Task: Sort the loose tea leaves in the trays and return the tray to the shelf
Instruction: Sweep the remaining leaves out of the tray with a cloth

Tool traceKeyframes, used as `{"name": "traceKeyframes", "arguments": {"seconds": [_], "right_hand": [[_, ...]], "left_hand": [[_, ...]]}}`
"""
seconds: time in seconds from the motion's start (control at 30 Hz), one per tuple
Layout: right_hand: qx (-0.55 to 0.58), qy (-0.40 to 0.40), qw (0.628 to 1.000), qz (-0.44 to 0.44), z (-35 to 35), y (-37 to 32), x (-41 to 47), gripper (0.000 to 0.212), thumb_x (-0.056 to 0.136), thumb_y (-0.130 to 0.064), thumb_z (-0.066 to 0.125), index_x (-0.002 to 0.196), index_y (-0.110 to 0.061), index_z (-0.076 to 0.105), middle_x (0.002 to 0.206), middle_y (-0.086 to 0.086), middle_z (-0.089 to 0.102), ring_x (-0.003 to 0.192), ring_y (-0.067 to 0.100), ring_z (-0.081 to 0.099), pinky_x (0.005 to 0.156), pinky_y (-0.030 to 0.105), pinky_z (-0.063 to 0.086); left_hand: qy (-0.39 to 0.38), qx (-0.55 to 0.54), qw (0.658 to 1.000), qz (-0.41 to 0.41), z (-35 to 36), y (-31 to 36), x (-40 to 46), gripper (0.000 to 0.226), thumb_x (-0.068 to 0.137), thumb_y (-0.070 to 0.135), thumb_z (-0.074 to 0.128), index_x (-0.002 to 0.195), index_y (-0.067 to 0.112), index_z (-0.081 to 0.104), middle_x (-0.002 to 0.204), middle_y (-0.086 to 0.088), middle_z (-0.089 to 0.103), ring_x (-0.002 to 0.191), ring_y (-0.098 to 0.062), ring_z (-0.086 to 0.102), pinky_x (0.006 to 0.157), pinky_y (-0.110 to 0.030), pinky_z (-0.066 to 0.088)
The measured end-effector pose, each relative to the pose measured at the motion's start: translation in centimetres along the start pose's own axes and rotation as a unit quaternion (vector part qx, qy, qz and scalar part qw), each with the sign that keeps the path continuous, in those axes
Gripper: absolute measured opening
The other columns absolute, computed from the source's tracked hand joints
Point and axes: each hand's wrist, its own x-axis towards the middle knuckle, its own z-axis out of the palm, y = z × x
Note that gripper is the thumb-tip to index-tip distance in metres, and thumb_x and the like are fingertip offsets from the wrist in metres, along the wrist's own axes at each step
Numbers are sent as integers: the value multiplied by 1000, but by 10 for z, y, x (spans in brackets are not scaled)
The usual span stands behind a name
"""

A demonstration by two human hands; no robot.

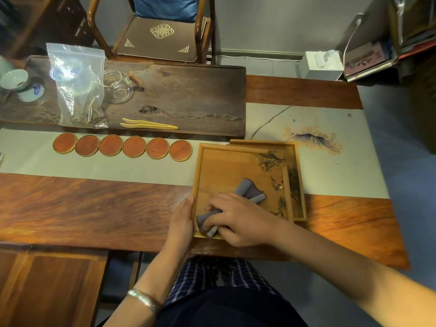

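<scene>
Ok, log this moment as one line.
left hand steadies tray | right hand grips grey cloth | tea leaves at right side

I sat in a tea room: my wooden counter [94, 204] carried a carved dark tea board [188, 95], a glass pitcher [118, 87], round coasters [122, 146], with a cushioned chair [158, 38] at the far side.

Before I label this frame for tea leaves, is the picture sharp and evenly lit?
Head view: wide-angle bending curves the table edges; tea leaves in the tray look soft; glare whitens the plastic bag; the lower corners fall dark.
</scene>
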Motion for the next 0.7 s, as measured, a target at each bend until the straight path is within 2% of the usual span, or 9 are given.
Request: {"name": "traceKeyframes", "arguments": {"seconds": [0.17, 0.27, 0.37, 0.5, 0.6, 0.7], "right_hand": [[-1, -18, 1000, 24, -6, 10, -20, 24, 78, -9, 54, 95, -16, 69, 98, 6, 55, 91, 22, 50, 81, 37, 39], [3, 12, 999, 48, -12, 16, -19, 25, 80, -10, 54, 97, -18, 70, 99, 5, 55, 93, 21, 50, 82, 32, 38], [-7, 19, 999, 35, -13, 12, -4, 25, 81, -11, 56, 100, -18, 71, 103, 6, 55, 98, 22, 50, 85, 33, 38], [-31, -7, 999, -4, -4, 0, 12, 23, 78, -8, 58, 97, -13, 70, 98, 8, 55, 93, 22, 47, 83, 34, 38], [-31, -9, 999, -10, 1, -2, 8, 21, 77, -7, 59, 95, -12, 70, 95, 8, 55, 91, 23, 47, 81, 33, 36], [-29, -18, 999, 1, 1, 2, -5, 23, 78, -8, 58, 96, -14, 70, 97, 7, 54, 91, 23, 47, 80, 30, 31]], "left_hand": [[6, 12, 1000, -13, -7, -7, -1, 42, 104, 36, 34, 102, 13, 70, 104, -16, 72, 103, -39, 64, 95, -54, 49], [2, 13, 1000, -9, -6, -7, -1, 41, 104, 35, 35, 101, 15, 70, 104, -16, 72, 103, -39, 64, 92, -52, 48], [-5, 31, 999, 5, -3, -5, 1, 43, 105, 33, 33, 103, 9, 69, 103, -18, 70, 100, -39, 63, 92, -51, 47], [-3, 27, 1000, 3, 1, -6, 1, 45, 105, 29, 34, 102, -5, 65, 99, -19, 68, 95, -33, 62, 92, -52, 45], [-1, 31, 999, -11, -3, -8, 2, 43, 104, 33, 34, 100, 9, 70, 103, -17, 71, 102, -34, 65, 97, -54, 46], [0, 58, 998, 18, -7, -8, 0, 43, 105, 33, 32, 91, 22, 71, 94, -7, 72, 92, -24, 66, 89, -47, 48]]}}
